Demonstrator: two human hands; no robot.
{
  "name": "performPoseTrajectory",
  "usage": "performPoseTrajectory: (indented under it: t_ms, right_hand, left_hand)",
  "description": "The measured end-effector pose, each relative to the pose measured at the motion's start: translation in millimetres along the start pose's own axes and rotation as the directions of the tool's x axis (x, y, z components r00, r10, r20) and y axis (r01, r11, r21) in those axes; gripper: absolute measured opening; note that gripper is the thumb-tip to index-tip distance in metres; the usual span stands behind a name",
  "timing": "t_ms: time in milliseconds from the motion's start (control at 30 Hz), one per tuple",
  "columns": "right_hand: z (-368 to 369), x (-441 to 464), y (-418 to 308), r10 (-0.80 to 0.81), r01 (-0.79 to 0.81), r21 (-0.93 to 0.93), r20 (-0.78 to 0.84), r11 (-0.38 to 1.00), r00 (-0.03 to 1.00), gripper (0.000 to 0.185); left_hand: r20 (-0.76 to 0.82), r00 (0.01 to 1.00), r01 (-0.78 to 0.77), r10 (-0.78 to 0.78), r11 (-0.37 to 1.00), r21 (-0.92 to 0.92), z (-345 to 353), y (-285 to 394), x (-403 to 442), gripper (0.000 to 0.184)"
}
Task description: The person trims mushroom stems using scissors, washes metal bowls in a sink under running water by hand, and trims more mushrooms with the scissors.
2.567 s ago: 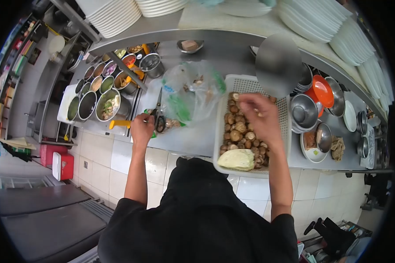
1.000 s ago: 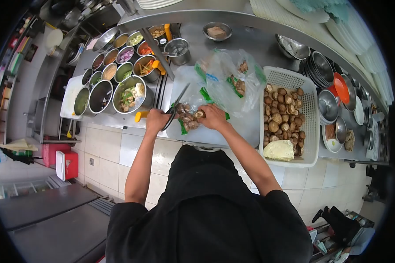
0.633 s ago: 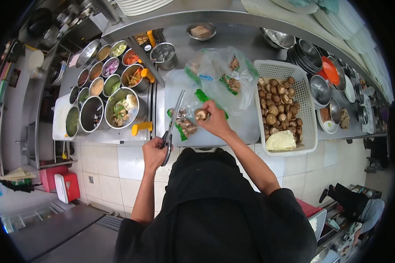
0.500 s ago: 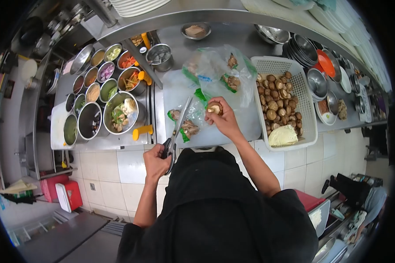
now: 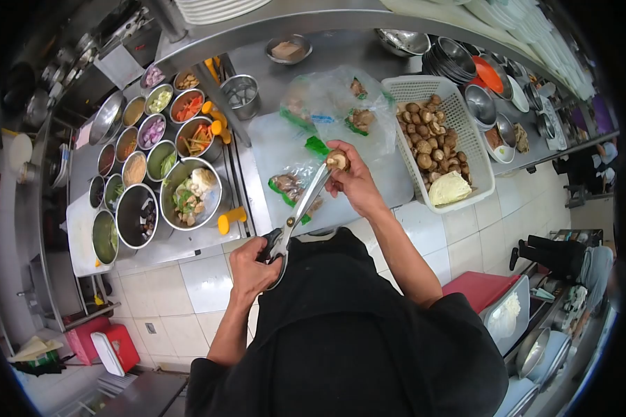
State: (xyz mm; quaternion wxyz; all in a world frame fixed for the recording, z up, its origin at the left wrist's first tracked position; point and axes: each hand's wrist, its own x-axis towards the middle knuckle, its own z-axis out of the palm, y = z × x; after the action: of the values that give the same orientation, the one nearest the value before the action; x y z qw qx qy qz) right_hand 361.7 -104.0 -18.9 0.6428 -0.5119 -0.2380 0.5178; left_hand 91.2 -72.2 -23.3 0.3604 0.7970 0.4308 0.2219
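My left hand (image 5: 252, 267) grips black-handled steel scissors (image 5: 290, 222), my right hand (image 5: 357, 182) pinches a round brown mushroom (image 5: 336, 160), stem apparently uncut, with many left in the white perforated plastic basket (image 5: 462, 111).

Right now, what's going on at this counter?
The person's left hand holds black-handled metal scissors, pointed up at a brown, round-capped mushroom in the right hand; whether they touch it, I can't tell. More brown mushrooms lie in a white perforated plastic basket to the right, with a pale yellowish vegetable.
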Motion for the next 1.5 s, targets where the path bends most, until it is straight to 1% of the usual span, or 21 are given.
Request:
performPoseTrajectory:
  t_ms: [33, 133, 233, 333, 433, 500, 567, 633, 733, 833, 867, 933, 1033, 1133, 1233, 1267, 1300, 1367, 1433, 1467, 1500]
  right_hand:
    - [5, 1, 3, -0.019, 0.019, 0.055, 0.008, 0.998, 1.0, 0.062]
    - [23, 4, 10, -0.144, 0.144, -0.007, 0.04, 0.99, 0.989, 0.079]
    - [48, -1, 5, -0.125, 0.124, 0.02, 0.113, 0.992, 0.986, 0.085]
    - [60, 3, 18, -0.191, 0.189, 0.03, 0.17, 0.982, 0.967, 0.083]
    - [77, 6, 29, -0.251, 0.25, 0.029, 0.184, 0.968, 0.95, 0.071]
    - [89, 9, 38, -0.282, 0.304, -0.18, 0.14, 0.935, 0.949, 0.058]
    - [97, 9, 40, -0.336, 0.36, -0.419, 0.132, 0.834, 0.933, 0.046]
    - [108, 8, 32, -0.403, 0.413, -0.655, 0.176, 0.633, 0.898, 0.035]
    - [123, 14, 33, -0.452, 0.478, -0.653, 0.225, 0.587, 0.863, 0.026]
    - [141, 23, 34, -0.447, 0.532, -0.662, 0.315, 0.529, 0.837, 0.021]
    - [147, 29, 36, -0.462, 0.563, -0.652, 0.346, 0.508, 0.817, 0.021]
    - [160, 49, 38, -0.49, 0.622, -0.631, 0.402, 0.463, 0.773, 0.022]
    - [189, 73, 29, -0.407, 0.581, -0.699, 0.428, 0.417, 0.807, 0.031]
    - [208, 84, 19, -0.222, 0.6, -0.768, 0.559, 0.224, 0.799, 0.043]
    - [197, 89, 21, -0.421, 0.568, -0.773, 0.433, 0.281, 0.797, 0.049]
    - [185, 82, 13, -0.453, 0.531, -0.769, 0.355, 0.356, 0.818, 0.035]
    - [165, 79, 8, -0.539, 0.516, -0.763, 0.265, 0.39, 0.8, 0.028]
    - [113, 68, -6, -0.686, 0.509, -0.738, 0.086, 0.443, 0.722, 0.016]
    - [38, 55, -22, -0.856, 0.511, -0.82, 0.051, 0.258, 0.514, 0.007]
    - [0, 47, -27, -0.889, 0.426, -0.877, -0.003, 0.222, 0.457, 0.01]
    - [-36, 36, -36, -0.904, 0.264, -0.949, -0.044, 0.17, 0.425, 0.008]
  left_hand:
    - [0.0, 1.0, -0.026, 0.026, 0.999, 0.031, -5, 0, 0, 0.021]
    - [-0.05, 0.996, -0.076, 0.078, 0.996, 0.047, -12, -3, -2, 0.021]
    - [-0.096, 0.992, -0.08, 0.086, 0.994, 0.068, -16, -14, -4, 0.022]
    - [-0.133, 0.99, -0.042, 0.052, 0.996, 0.074, -21, -15, -7, 0.022]
    - [-0.173, 0.984, -0.023, 0.035, 0.998, 0.067, -22, -23, -11, 0.022]
    - [-0.167, 0.986, 0.002, 0.015, 0.995, 0.102, -25, -31, -12, 0.024]
    - [-0.179, 0.984, 0.007, 0.016, 0.992, 0.128, -30, -34, -14, 0.023]
    - [-0.215, 0.976, -0.011, 0.043, 0.989, 0.148, -35, -35, -14, 0.02]
    - [-0.215, 0.976, 0.0, 0.028, 0.992, 0.128, -38, -47, -20, 0.019]
    - [-0.216, 0.975, 0.076, -0.054, 0.993, 0.091, -39, -60, -30, 0.017]
    - [-0.193, 0.974, 0.143, -0.122, 0.985, 0.096, -41, -62, -33, 0.018]
    - [-0.242, 0.953, 0.2, -0.181, 0.978, 0.057, -40, -72, -42, 0.018]
    - [-0.287, 0.922, 0.284, -0.26, 0.958, 0.043, -39, -81, -59, 0.018]
    - [-0.307, 0.893, 0.354, -0.328, 0.935, 0.032, -32, -92, -75, 0.018]
    - [-0.295, 0.885, 0.359, -0.36, 0.931, -0.057, -23, -94, -72, 0.018]
    - [-0.27, 0.882, 0.369, -0.385, 0.923, -0.111, -19, -97, -69, 0.018]
    - [-0.242, 0.877, 0.383, -0.414, 0.909, -0.165, -14, -98, -65, 0.018]
    - [-0.213, 0.905, 0.325, -0.369, 0.921, -0.216, -6, -96, -51, 0.018]
    - [-0.154, 0.927, 0.299, -0.342, 0.922, -0.247, -3, -73, -32, 0.019]
    - [-0.148, 0.941, 0.261, -0.303, 0.933, -0.248, 2, -70, -23, 0.021]
    - [-0.133, 0.948, 0.251, -0.288, 0.937, -0.244, 8, -63, -15, 0.021]
